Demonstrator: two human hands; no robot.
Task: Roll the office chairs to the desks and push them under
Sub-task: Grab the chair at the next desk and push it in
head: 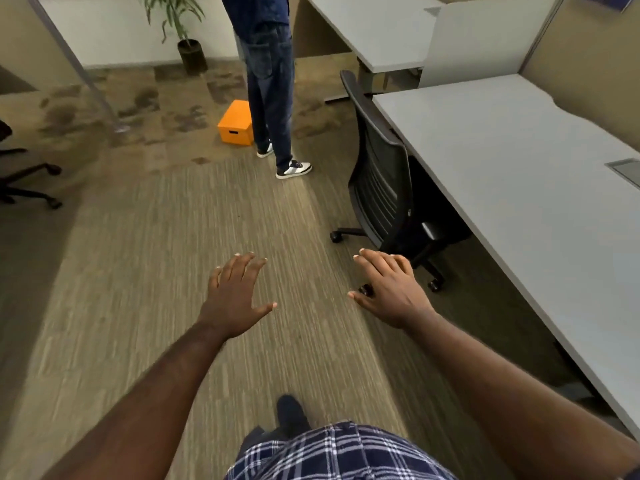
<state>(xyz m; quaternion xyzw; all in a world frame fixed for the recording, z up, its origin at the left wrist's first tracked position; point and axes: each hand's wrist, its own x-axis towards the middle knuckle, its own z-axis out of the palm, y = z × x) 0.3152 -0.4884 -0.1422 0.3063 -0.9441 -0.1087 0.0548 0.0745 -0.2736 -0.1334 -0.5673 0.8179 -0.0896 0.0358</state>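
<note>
black chair (381, 168) tucked at the near desk (502, 168), both hands free.

its seat sits under the desk edge, backrest facing the aisle. the left hand (235, 292) and right hand (388, 289) hover over the carpet (156, 254) with fingers spread wide, holding nothing. another chair's base (27, 181) shows at far left. beyond, a person in jeans (270, 81) stands beside an orange box (237, 123), near a potted plant (187, 39).

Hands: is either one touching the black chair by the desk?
No. Both the left hand and right hand hover open, short of the chair.
</note>
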